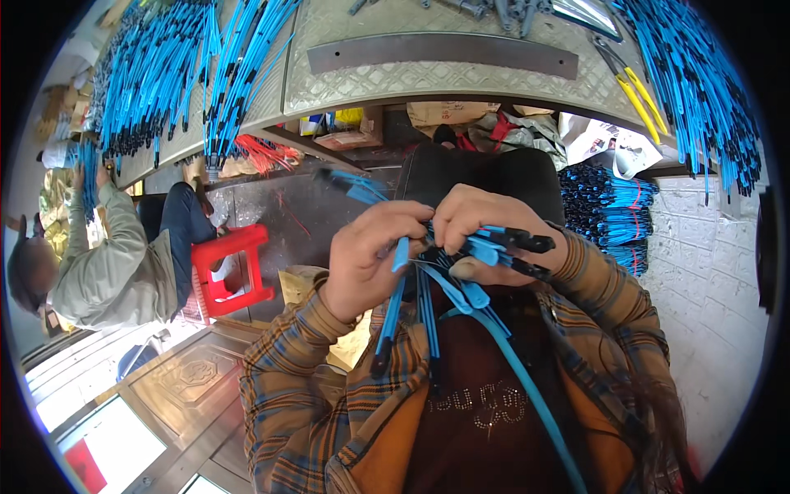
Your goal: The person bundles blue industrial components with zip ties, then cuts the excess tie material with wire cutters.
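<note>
Both hands are close together before the chest, fingertips nearly meeting. The left hand (362,259) pinches some blue strips (449,289) with black ends, several dangling below; the right hand (485,221) curls round others, black tips pointing toward its wrist. Exactly what the fingertips grip between them is hidden. Good handling here, I judge, means one hand steadying the bunch while the other works — strips aligned, none crossing. The blue cord (531,391) over the dark shirt (461,370) is best kept out of the bunch. Beyond, the table (354,95) carries a metal bar (444,52), yellow-handled cutters (637,92) and spread heaps (156,82); stacked bundles (613,202) sit below, at right.
</note>
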`<state>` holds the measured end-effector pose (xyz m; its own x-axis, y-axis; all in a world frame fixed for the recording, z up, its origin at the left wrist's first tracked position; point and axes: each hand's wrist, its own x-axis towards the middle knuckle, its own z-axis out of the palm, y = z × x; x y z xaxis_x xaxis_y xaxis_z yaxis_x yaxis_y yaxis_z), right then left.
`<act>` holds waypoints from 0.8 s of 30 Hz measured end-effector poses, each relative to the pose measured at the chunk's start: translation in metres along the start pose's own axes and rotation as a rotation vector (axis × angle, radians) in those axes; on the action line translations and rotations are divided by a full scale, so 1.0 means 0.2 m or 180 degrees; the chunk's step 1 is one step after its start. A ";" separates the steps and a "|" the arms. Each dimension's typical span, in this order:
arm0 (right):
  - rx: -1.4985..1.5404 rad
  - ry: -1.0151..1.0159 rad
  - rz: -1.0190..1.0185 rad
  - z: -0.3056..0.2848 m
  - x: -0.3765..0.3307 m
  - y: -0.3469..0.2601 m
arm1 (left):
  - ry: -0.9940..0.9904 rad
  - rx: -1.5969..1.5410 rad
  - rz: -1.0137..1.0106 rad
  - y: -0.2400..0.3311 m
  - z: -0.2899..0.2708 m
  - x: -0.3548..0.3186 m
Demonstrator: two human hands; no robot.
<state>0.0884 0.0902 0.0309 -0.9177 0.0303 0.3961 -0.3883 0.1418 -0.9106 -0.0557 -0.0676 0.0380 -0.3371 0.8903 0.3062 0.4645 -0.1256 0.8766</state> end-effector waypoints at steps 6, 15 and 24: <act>-0.0178 0.0529 0.0084 0.01 -0.06 -0.05 | -0.0595 0.0393 -0.0036 0.09 0.02 0.04; -0.0231 0.0667 0.0057 -0.03 -0.08 -0.12 | -0.0584 -0.1695 -0.1266 0.09 0.09 0.06; 0.0258 0.0643 0.0319 -0.05 -0.04 -0.13 | -0.1042 -0.1531 -0.1197 0.08 0.02 0.13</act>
<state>0.1064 0.0962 0.0530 -0.9198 0.2387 0.3115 -0.3091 0.0484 -0.9498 -0.0546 -0.0452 0.0587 -0.1046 0.9882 -0.1123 -0.0757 0.1047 0.9916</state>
